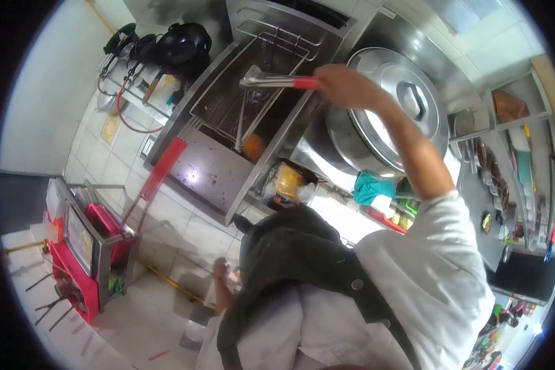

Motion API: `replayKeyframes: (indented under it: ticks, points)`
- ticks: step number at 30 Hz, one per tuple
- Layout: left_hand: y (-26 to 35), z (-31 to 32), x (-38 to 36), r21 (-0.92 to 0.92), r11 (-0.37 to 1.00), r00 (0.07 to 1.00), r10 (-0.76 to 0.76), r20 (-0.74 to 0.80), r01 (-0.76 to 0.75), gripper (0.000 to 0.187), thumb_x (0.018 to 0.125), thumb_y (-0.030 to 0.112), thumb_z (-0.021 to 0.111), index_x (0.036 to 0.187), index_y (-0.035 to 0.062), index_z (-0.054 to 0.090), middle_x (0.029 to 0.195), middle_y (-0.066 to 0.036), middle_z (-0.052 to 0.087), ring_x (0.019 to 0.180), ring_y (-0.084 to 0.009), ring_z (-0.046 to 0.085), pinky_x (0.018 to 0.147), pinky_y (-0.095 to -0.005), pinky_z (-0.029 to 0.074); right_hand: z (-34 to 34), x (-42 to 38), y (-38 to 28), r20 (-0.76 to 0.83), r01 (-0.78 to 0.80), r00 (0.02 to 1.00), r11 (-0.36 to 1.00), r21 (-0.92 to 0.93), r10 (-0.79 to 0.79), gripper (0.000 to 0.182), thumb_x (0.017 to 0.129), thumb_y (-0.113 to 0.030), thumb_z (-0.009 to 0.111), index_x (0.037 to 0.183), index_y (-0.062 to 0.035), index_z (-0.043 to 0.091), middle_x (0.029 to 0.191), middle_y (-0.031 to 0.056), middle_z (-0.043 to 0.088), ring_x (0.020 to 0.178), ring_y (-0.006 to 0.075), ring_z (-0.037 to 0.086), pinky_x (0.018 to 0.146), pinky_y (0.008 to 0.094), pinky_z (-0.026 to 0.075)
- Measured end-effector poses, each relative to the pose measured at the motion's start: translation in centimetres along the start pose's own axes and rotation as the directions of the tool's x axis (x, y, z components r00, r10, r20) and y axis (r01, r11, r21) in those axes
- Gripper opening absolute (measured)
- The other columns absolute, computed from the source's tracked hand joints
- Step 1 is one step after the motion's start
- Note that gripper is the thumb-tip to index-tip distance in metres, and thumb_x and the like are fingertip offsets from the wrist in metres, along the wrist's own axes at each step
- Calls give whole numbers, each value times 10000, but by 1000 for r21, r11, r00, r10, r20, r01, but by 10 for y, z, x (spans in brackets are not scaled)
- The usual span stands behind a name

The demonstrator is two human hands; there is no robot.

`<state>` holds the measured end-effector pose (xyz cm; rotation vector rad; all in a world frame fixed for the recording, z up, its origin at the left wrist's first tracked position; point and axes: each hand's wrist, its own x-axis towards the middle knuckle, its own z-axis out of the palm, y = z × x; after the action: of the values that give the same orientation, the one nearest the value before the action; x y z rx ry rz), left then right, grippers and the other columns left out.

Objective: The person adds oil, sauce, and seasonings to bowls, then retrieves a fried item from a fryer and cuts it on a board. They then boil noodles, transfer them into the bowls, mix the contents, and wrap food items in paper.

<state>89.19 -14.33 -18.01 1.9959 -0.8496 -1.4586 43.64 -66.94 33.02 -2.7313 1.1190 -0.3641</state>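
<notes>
My right hand [345,85] is closed around the red grip of a pair of metal tongs [277,82]. The tongs point left, with their tips over a wire fryer basket [219,117] in the deep fryer. The basket's long handle [240,120] runs down from under the tongs' tips. An orange-brown piece [253,148] shows by the end of that handle. Low beside my apron, my left hand [221,271] hangs away from the fryer; it is small in view, and I cannot tell how its fingers are held.
A large lidded steel pot [407,92] stands right of the fryer, under my right forearm. Black pans [182,46] sit at the upper left. A red-handled tool [160,172] crosses the fryer's front corner. A metal rack with red trays [108,228] stands lower left.
</notes>
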Motion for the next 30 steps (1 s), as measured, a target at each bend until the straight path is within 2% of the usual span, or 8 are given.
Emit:
replayKeyframes:
  ticks: [3,4,5,8,18,20,23,30]
  points:
    - [3,12,7,-390,892,971,-235,30,228,426,632,249,770,1040,155,693,1223,-51,616,1194,-218,538,1071,-430,368,-64,-67,-2,68,-253,967,930,267,244,270,942,-248,549,891,4,631,720,116,575,663,224,549,613,351,419]
    - [62,25,-14,-350,879,933,-357,-34,324,420,631,209,759,1041,154,682,1107,-61,649,1050,-207,610,947,-389,474,-74,-91,1,153,-391,920,863,321,360,256,950,-239,543,890,-9,637,692,70,548,633,171,516,586,322,399]
    - [-9,27,8,-138,988,998,65,-6,-65,459,889,308,603,1306,145,500,1120,-28,622,915,-216,612,717,-365,448,-82,-110,5,243,-523,852,775,354,464,243,958,-230,537,888,-22,642,663,24,521,603,118,482,558,294,379]
    - [48,56,-28,-360,908,966,-251,-61,213,435,892,287,606,1290,135,516,1104,-33,626,869,-196,613,686,-367,459,-61,-130,20,399,-613,790,621,489,465,219,969,-197,525,897,-39,658,653,-12,495,595,85,427,546,271,347]
    - [-62,92,-65,-148,987,993,44,-110,-60,397,910,287,606,1249,94,533,870,-23,606,660,-127,563,521,-285,411,164,14,54,403,-119,909,993,11,104,255,924,-222,491,945,-33,661,957,207,648,907,428,609,805,495,478]
    - [1,79,-57,-609,733,889,-447,-96,303,374,897,334,607,1208,135,552,825,8,579,647,-121,548,507,-253,364,200,41,77,423,-17,906,999,-29,28,254,919,-223,497,931,-36,668,949,209,653,894,422,617,797,494,481]
    - [4,80,-83,-684,698,901,-412,-137,215,356,880,374,605,1169,171,559,794,30,556,654,-110,540,525,-248,348,224,64,96,558,438,748,899,-11,-358,276,914,-252,514,927,-32,679,981,223,658,896,411,627,790,489,490]
    - [0,89,-111,-745,549,773,-631,-72,378,266,860,392,610,1073,234,584,780,62,538,695,-98,527,703,-330,397,239,49,59,382,-302,902,925,229,199,249,825,-223,636,965,-32,711,882,192,688,860,354,666,767,420,506]
